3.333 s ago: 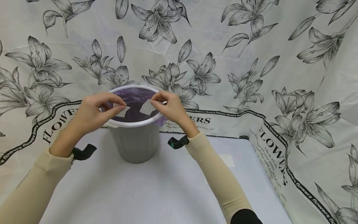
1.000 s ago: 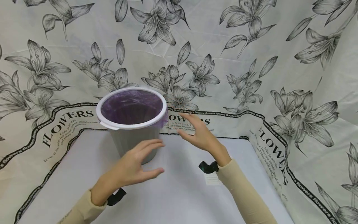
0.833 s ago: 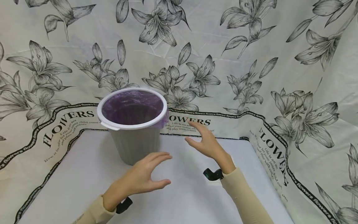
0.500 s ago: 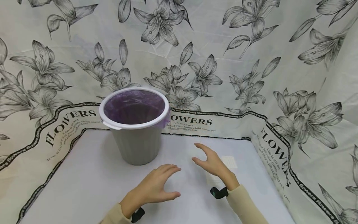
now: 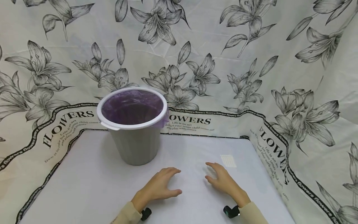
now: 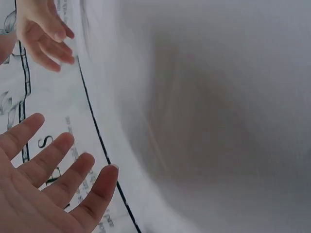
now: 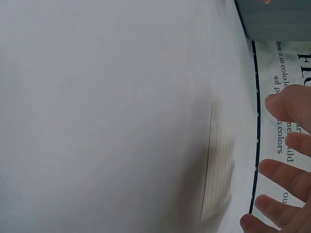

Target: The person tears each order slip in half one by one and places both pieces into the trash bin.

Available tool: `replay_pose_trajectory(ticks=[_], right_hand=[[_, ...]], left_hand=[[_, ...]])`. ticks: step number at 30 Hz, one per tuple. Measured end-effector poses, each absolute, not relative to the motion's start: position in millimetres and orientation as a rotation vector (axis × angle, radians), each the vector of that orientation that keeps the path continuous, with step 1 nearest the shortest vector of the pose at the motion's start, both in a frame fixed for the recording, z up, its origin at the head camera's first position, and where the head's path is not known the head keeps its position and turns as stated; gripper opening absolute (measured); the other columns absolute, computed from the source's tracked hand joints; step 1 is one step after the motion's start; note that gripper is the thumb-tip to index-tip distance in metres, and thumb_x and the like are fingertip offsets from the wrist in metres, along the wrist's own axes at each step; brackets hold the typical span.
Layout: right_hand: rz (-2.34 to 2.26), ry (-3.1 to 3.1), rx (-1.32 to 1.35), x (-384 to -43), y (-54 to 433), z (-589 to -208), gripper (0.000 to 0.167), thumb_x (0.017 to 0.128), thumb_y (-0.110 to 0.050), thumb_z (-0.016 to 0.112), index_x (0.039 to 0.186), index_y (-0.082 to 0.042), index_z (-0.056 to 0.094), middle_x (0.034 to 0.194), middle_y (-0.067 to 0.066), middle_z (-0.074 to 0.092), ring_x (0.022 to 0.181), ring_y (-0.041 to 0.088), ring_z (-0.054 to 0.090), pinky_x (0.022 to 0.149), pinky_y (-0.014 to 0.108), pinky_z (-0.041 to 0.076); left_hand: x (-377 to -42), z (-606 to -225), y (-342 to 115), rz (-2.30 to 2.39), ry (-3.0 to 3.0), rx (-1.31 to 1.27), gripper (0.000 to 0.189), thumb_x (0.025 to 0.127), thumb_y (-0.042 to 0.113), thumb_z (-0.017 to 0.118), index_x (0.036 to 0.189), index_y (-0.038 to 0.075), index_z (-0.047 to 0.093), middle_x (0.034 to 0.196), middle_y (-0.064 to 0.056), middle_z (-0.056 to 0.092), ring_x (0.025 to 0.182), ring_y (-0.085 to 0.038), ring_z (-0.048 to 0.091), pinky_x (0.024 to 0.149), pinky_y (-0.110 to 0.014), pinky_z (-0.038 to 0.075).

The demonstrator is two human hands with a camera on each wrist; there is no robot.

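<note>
My left hand [image 5: 158, 186] hovers over the white table [image 5: 92, 193] in front of the bin, fingers spread and holding nothing; its extended fingers also show in the left wrist view. To the right, my right hand [image 5: 223, 182] is likewise unclenched and bare, fingertips pointing left. Just beyond it lies a small lined slip of paper [image 5: 228, 161]. The right wrist view has lined paper [image 7: 218, 170] on the table beside the right hand's fingers. A grey waste bin [image 5: 135, 144] stands upright at the back left, its white rim over a purple bag liner [image 5: 131, 109].
Behind the table hangs a cloth [image 5: 251, 77] printed with lilies and lettering, its black-bordered edge running along the table's back and sides. The bin's bottom is in shadow. Each wrist wears a small black camera mount [image 5: 231, 212].
Earlier both hands pinched pieces of paper over the bin. Those pieces are out of the hands, which have since drawn back toward the front right. The bin stays in place.
</note>
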State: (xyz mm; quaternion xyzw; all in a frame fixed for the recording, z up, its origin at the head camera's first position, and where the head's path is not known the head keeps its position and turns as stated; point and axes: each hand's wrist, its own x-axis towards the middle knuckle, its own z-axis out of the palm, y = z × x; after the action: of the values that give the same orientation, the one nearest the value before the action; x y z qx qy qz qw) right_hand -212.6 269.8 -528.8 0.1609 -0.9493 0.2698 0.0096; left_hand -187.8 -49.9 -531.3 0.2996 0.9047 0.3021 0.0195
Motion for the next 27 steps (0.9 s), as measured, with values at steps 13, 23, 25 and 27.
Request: replay_pose_trajectory(ticks=[13,23,25,27], right_hand=[[0.719,-2.972,0.377,-214,300,-536,0.052,0.091,-0.018,0.077,0.137,0.002,0.06,0.136,0.026,0.061,0.129,0.047,0.056,0.107,0.061,0.045],[0.725,-3.045,0.247,-211,306,-540,0.054,0.092,-0.024,0.076,0.137,0.002,0.06,0.136,0.028,0.057,0.128,0.049,0.054,0.106,0.062,0.045],[0.716,-3.032,0.259,-213,307,-540,0.053,0.093,-0.025,0.076,0.137,0.001,0.061,0.133,0.027,0.058,0.123,0.046,0.057,0.103,0.061,0.048],[0.711,-3.02,0.279,-216,307,-541,0.052,0.093,-0.027,0.076,0.136,0.0,0.062,0.128,0.024,0.06,0.117,0.041,0.06,0.098,0.058,0.051]], left_hand=[[-183,-533,-14,0.963,2.774,0.99,0.072,0.089,0.065,0.067,0.147,0.025,0.054,0.148,0.003,0.056,0.135,-0.024,0.054,0.105,-0.052,0.049],[-188,-531,-22,0.942,2.756,0.927,0.072,0.089,0.062,0.068,0.148,0.024,0.053,0.15,0.004,0.055,0.138,-0.024,0.052,0.111,-0.051,0.045],[-190,-531,-25,0.952,2.749,0.912,0.071,0.09,0.061,0.069,0.148,0.024,0.053,0.15,0.003,0.055,0.139,-0.024,0.051,0.112,-0.051,0.044],[-191,-531,-27,0.963,2.743,0.906,0.071,0.09,0.061,0.069,0.148,0.024,0.053,0.15,0.003,0.055,0.139,-0.023,0.051,0.113,-0.051,0.044]])
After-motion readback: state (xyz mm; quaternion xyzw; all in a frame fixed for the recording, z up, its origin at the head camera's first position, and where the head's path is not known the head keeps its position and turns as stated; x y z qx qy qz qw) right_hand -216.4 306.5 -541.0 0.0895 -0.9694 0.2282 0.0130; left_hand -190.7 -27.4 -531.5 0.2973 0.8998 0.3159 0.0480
